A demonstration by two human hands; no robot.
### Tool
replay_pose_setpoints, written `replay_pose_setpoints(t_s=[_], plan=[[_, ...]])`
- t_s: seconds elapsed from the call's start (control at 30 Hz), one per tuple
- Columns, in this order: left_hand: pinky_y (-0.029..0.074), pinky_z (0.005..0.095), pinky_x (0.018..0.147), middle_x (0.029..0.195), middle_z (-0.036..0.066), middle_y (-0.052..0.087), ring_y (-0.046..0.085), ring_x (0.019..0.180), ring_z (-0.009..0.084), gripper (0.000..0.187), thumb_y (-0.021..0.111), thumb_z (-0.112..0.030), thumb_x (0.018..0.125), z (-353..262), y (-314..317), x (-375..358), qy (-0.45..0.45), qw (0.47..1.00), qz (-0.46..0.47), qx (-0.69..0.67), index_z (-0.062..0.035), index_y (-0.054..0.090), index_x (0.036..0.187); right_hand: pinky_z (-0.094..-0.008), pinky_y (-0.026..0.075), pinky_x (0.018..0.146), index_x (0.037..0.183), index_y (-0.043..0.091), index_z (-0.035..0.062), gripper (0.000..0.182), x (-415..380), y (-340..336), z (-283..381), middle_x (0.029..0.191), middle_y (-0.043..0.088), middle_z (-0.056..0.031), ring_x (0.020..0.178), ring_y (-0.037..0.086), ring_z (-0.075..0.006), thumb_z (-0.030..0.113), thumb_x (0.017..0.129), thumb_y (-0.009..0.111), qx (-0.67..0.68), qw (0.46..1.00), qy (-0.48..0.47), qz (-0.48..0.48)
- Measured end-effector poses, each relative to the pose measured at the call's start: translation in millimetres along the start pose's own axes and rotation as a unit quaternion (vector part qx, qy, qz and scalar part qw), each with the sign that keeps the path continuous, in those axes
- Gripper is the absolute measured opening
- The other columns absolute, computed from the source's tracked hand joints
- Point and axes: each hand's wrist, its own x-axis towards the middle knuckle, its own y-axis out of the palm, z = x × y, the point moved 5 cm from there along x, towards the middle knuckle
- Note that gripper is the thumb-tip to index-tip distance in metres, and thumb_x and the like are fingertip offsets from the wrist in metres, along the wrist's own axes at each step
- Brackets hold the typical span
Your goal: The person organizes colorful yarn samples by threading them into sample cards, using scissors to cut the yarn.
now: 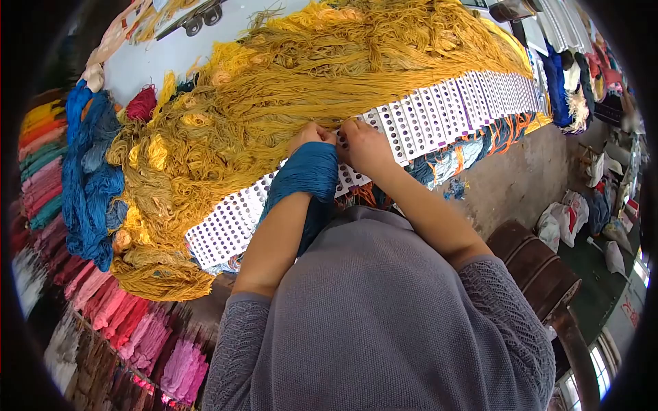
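A thick hank of blue yarn (305, 168) is looped round my left wrist and hangs down toward my lap. My left hand (312, 134) has its fingers pinched together at the upper edge of a long row of white cards with punched holes (411, 127). Close beside it, my right hand (368, 147) is closed too, fingertips over the cards. What lies between the fingertips of either hand is too small to make out. Beyond both hands spreads a deep heap of mustard-yellow yarn (295, 92), touching the cards' far edge.
Blue hanks (92, 171) hang off the table's left end, near a dark red bundle (142, 103). Pink hanks (130, 315) hang at lower left. Blue and orange threads (452, 157) hang below the cards. A brown chair (531, 264) stands at right, with plastic bags (565, 219) beyond.
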Motion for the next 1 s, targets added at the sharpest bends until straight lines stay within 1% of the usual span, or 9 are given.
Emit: replay_pose_setpoints(t_s=[0.1, 0.17, 0.33, 0.47, 0.53, 0.67, 0.73, 0.87, 1.0], plan=[[0.046, 0.0347, 0.068, 0.072, 0.014, 0.061, 0.060, 0.071, 0.0278, 0.022, 0.060, -0.027, 0.070, -4.7, -16.3, -9.2, 0.050, 0.996, -0.056, 0.038, -0.0058, 0.060, 0.075, -0.0378, 0.049, 0.065, 0.084, 0.051, 0.0051, 0.028, -0.8, -1.9, 2.2, 0.083, 0.057, -0.0121, 0.080, 0.058, -0.0279, 0.027, 0.070, 0.062, 0.000, 1.000, 0.001, -0.018], [0.047, 0.0337, 0.061, 0.068, 0.013, 0.060, 0.059, 0.064, 0.0245, 0.019, 0.060, -0.022, 0.070, 5.8, -32.5, -17.5, -0.035, 0.996, -0.086, -0.010, -0.0042, 0.058, 0.073, -0.0383, 0.049, 0.066, 0.084, 0.051, 0.0048, 0.029, -0.9, -4.3, 2.1, 0.083, 0.057, -0.0124, 0.080, 0.058, -0.0280, 0.028, 0.070, 0.061, 0.004, 1.000, 0.022, 0.000], [0.042, 0.0272, 0.051, 0.058, 0.002, 0.051, 0.047, 0.053, 0.0132, 0.020, 0.066, -0.018, 0.067, 42.4, -10.6, -2.0, 0.039, 0.970, -0.065, -0.232, -0.0026, 0.060, 0.079, -0.0376, 0.048, 0.067, 0.085, 0.052, 0.0059, 0.029, 0.4, -1.4, 3.5, 0.083, 0.057, -0.0117, 0.080, 0.058, -0.0274, 0.028, 0.070, 0.062, 0.005, 1.000, 0.026, 0.014], [0.041, 0.0270, 0.053, 0.062, 0.003, 0.050, 0.047, 0.056, 0.0132, 0.022, 0.066, -0.018, 0.068, 30.1, -10.9, -5.7, 0.009, 0.982, -0.069, -0.178, -0.0001, 0.059, 0.079, -0.0364, 0.048, 0.069, 0.087, 0.053, 0.0073, 0.029, 0.1, -2.2, -0.8, 0.082, 0.058, -0.0105, 0.081, 0.058, -0.0261, 0.028, 0.070, 0.063, -0.008, 0.999, 0.035, 0.018], [0.041, 0.0272, 0.058, 0.065, 0.004, 0.050, 0.046, 0.059, 0.0138, 0.023, 0.063, -0.017, 0.072, 13.2, -21.4, -12.0, 0.093, 0.987, -0.093, -0.089, 0.0024, 0.058, 0.083, -0.0362, 0.048, 0.069, 0.087, 0.053, 0.0075, 0.029, 1.1, -1.6, 1.4, 0.082, 0.058, -0.0103, 0.081, 0.058, -0.0260, 0.028, 0.070, 0.063, -0.008, 1.000, 0.026, 0.015], [0.041, 0.0270, 0.061, 0.064, 0.005, 0.049, 0.046, 0.060, 0.0144, 0.022, 0.055, -0.020, 0.079, 14.0, -18.8, -16.3, 0.123, 0.968, -0.041, -0.215, 0.0019, 0.057, 0.084, -0.0358, 0.048, 0.067, 0.087, 0.054, 0.0079, 0.029, 2.9, -0.7, -2.8, 0.081, 0.059, -0.0091, 0.078, 0.059, -0.0258, 0.030, 0.070, 0.062, -0.002, 0.999, 0.043, 0.019], [0.036, 0.0236, 0.053, 0.064, 0.003, 0.050, 0.045, 0.058, 0.0111, 0.026, 0.050, -0.025, 0.085, 23.7, -22.6, -22.7, -0.007, 0.894, 0.098, -0.436, -0.0009, 0.056, 0.078, -0.0358, 0.048, 0.067, 0.086, 0.055, 0.0081, 0.028, 3.4, 1.1, -2.1, 0.081, 0.059, -0.0087, 0.077, 0.060, -0.0258, 0.030, 0.070, 0.061, 0.000, 0.999, 0.037, 0.014], [0.025, 0.0249, 0.046, 0.054, -0.002, 0.031, 0.029, 0.047, 0.0106, 0.032, 0.045, -0.023, 0.088, 62.6, -70.3, -37.9, 0.026, 0.851, 0.004, -0.524, -0.0114, 0.034, 0.060, -0.0354, 0.049, 0.064, 0.085, 0.055, 0.0084, 0.029, 3.8, 1.2, -3.8, 0.081, 0.060, -0.0086, 0.074, 0.060, -0.0256, 0.032, 0.070, 0.062, 0.003, 0.999, 0.033, 0.017], [0.020, 0.0247, 0.042, 0.053, -0.003, 0.026, 0.023, 0.045, 0.0094, 0.034, 0.048, -0.020, 0.087, 88.8, -124.5, -75.1, -0.065, 0.687, -0.048, -0.722, -0.0131, 0.030, 0.059, -0.0355, 0.048, 0.062, 0.084, 0.053, 0.0081, 0.030, 4.5, 4.4, -4.7, 0.078, 0.060, -0.0091, 0.072, 0.060, -0.0261, 0.033, 0.070, 0.063, 0.001, 0.999, 0.035, 0.017]])
